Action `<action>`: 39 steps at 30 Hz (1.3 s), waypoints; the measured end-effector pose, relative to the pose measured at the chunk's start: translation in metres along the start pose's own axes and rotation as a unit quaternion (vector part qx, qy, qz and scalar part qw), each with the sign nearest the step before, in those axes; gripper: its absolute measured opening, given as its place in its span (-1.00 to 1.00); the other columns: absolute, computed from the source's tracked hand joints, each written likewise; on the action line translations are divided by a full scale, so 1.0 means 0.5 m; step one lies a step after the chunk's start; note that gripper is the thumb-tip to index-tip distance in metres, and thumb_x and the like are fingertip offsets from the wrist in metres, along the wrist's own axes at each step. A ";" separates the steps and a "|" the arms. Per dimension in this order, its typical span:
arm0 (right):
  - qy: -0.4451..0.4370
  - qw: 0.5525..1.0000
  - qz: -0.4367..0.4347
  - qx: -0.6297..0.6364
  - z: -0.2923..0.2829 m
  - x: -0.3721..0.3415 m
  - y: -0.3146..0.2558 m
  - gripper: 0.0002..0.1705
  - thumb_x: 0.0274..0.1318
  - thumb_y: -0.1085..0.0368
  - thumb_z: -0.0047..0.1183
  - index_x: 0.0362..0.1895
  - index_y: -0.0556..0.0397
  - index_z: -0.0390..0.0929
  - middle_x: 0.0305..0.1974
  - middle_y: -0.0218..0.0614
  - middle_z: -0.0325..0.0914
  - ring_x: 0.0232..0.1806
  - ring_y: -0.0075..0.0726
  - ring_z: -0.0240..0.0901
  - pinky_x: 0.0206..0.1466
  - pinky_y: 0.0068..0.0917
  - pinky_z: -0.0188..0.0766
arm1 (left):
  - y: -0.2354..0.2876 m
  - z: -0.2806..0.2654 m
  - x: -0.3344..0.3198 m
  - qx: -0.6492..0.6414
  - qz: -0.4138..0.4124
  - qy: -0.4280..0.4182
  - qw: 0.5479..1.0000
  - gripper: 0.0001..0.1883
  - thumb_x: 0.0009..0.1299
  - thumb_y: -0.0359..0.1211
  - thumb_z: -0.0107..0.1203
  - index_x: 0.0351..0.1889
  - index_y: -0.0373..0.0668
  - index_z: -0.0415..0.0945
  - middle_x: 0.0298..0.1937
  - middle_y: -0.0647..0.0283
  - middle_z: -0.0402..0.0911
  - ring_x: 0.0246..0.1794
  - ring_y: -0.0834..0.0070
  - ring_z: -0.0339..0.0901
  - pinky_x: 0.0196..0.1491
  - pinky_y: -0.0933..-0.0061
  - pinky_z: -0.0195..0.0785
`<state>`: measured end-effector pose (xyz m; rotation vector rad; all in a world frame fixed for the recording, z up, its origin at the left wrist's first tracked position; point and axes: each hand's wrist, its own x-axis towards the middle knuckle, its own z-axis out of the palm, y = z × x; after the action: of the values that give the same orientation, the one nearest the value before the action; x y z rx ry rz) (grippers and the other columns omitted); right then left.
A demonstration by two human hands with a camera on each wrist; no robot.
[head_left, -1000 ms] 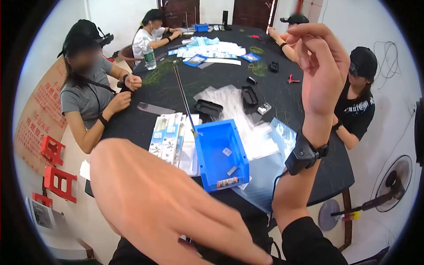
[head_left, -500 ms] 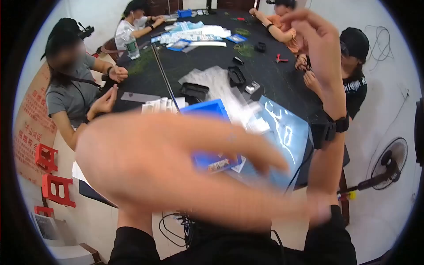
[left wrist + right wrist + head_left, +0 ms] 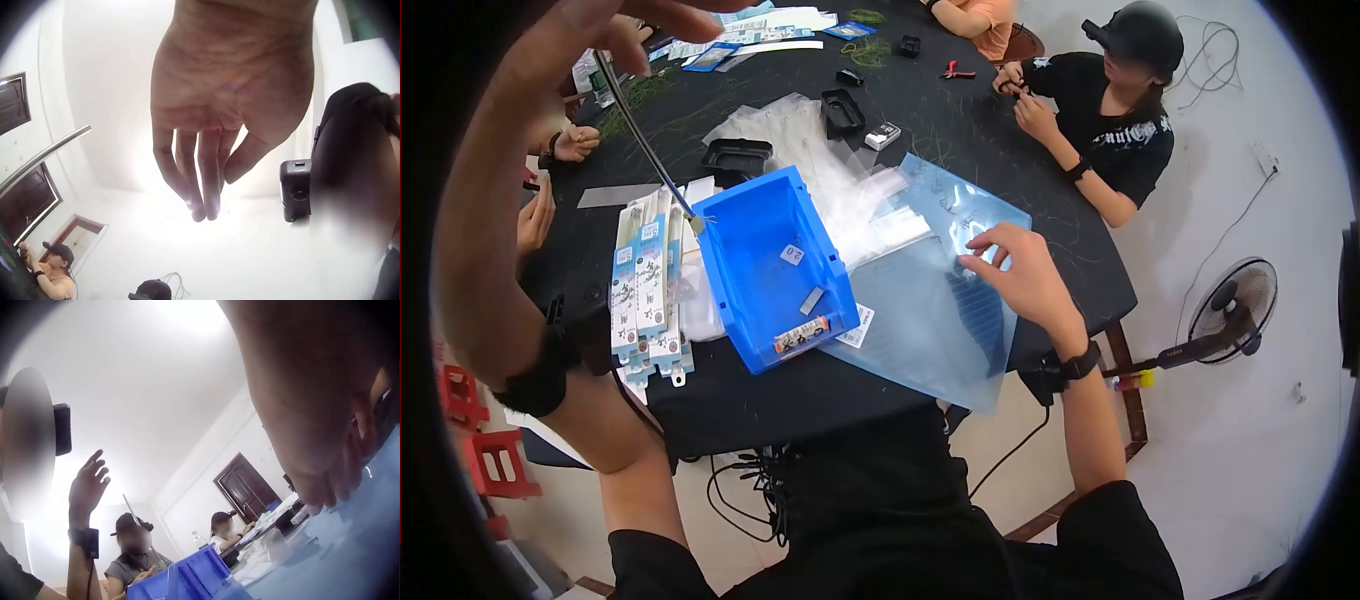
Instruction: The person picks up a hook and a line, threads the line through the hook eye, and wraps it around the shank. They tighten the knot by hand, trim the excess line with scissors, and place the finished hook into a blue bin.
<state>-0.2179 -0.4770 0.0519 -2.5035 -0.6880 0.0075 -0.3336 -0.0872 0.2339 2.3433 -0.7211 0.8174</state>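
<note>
In the head view my left hand (image 3: 525,90) is raised at the upper left, close to the camera. The left wrist view has the same hand (image 3: 225,100) with its fingers loosely bent, holding nothing. Over a translucent blue sheet (image 3: 880,320) on the table is my right hand (image 3: 1030,275), palm down, thumb and fingers apart with nothing between them. Its fingers hang near the sheet (image 3: 350,550) in the right wrist view; whether they touch it, I cannot tell. A blue bin (image 3: 750,240) stands left of the sheet, with small labels inside.
Printed packets (image 3: 640,290) lie left of the bin, beside a thin metal rod (image 3: 645,140). Clear bags (image 3: 800,140), black trays (image 3: 737,156) and red-handled pliers (image 3: 958,71) lie farther back. People sit around the table; a fan (image 3: 1230,305) stands at the right.
My left hand has moved from the low foreground up to the upper left. My right hand has come down from its raised position to the blue sheet. The head view has shifted rightward.
</note>
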 end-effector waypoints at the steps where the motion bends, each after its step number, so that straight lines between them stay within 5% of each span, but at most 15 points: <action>1: 0.003 1.000 0.003 -0.029 0.011 0.003 -0.004 -0.71 0.14 0.18 0.41 -0.19 0.15 0.76 -0.22 -0.17 0.70 -0.31 -0.23 0.65 -0.20 -0.33 0.55 | 0.000 -0.003 -0.008 -0.001 -0.005 0.002 1.000 -0.53 0.54 -0.33 -0.01 0.36 -0.31 0.52 0.09 -0.04 0.74 0.08 0.29 0.72 0.13 0.27 0.52; 5: 0.021 0.992 0.000 -0.128 0.052 0.020 -0.032 -0.69 0.17 0.15 0.37 -0.21 0.16 0.70 -0.13 -0.11 0.69 -0.16 0.08 0.69 -0.10 -0.10 0.59 | 0.001 -0.010 -0.037 -0.004 -0.020 0.009 1.000 -0.54 0.55 -0.33 -0.01 0.36 -0.30 0.52 0.10 -0.04 0.74 0.09 0.29 0.72 0.14 0.27 0.52; 12: 0.039 0.983 0.004 -0.179 0.101 0.031 -0.015 -0.83 0.28 0.29 0.20 -0.19 0.14 0.62 -0.14 -0.07 0.61 -0.13 0.18 0.65 -0.07 0.03 0.57 | 0.002 -0.026 -0.058 -0.005 -0.036 0.022 0.999 -0.55 0.56 -0.31 -0.02 0.35 -0.30 0.53 0.10 -0.03 0.74 0.10 0.29 0.71 0.16 0.27 0.51; 18: -0.032 0.999 0.009 -0.010 0.063 0.047 0.023 -0.81 0.32 0.31 0.15 -0.15 0.21 0.64 -0.17 -0.06 0.66 -0.17 0.00 0.66 -0.10 -0.21 0.56 | -0.001 -0.027 -0.063 -0.010 -0.034 0.025 0.999 -0.55 0.57 -0.30 -0.03 0.34 -0.29 0.53 0.11 -0.02 0.73 0.12 0.29 0.71 0.17 0.28 0.50; 27: -0.059 0.979 0.023 0.192 -0.029 0.070 0.003 -0.81 0.39 0.33 0.12 -0.15 0.24 0.65 -0.24 -0.31 0.66 -0.18 -0.51 0.58 -0.03 -0.51 0.49 | -0.010 -0.028 -0.065 -0.012 -0.035 0.028 0.999 -0.56 0.59 -0.28 -0.04 0.33 -0.28 0.54 0.12 -0.02 0.73 0.13 0.29 0.70 0.20 0.28 0.49; 34: -0.035 0.981 -0.012 0.188 -0.019 0.062 0.010 -0.80 0.35 0.33 0.17 -0.12 0.24 0.67 -0.26 -0.31 0.67 -0.27 -0.51 0.56 -0.13 -0.50 0.49 | -0.014 -0.028 -0.066 -0.011 -0.033 0.024 0.999 -0.57 0.60 -0.26 -0.05 0.32 -0.28 0.55 0.13 -0.01 0.73 0.15 0.29 0.69 0.22 0.28 0.49; 36: -0.037 0.999 -0.008 0.013 -0.017 0.042 -0.001 -0.81 0.34 0.33 0.17 -0.09 0.18 0.70 -0.26 -0.28 0.68 -0.34 -0.46 0.53 -0.20 -0.48 0.48 | -0.015 -0.025 -0.066 -0.011 -0.031 0.021 0.999 -0.57 0.61 -0.26 -0.05 0.32 -0.28 0.55 0.13 -0.01 0.73 0.15 0.29 0.69 0.22 0.28 0.48; 39: 0.021 1.000 -0.011 0.005 -0.013 0.016 0.033 -0.82 0.30 0.35 0.18 -0.08 0.12 0.72 -0.23 -0.24 0.69 -0.38 -0.37 0.49 -0.23 -0.44 0.46 | -0.018 -0.017 -0.068 -0.013 -0.031 0.015 0.999 -0.57 0.61 -0.25 -0.05 0.32 -0.27 0.55 0.13 0.00 0.73 0.16 0.30 0.69 0.23 0.28 0.48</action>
<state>-0.2022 -0.4882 0.0503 -2.4784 -0.6975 -0.0498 -0.3540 -0.0652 0.2137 2.3129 -0.6409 0.8099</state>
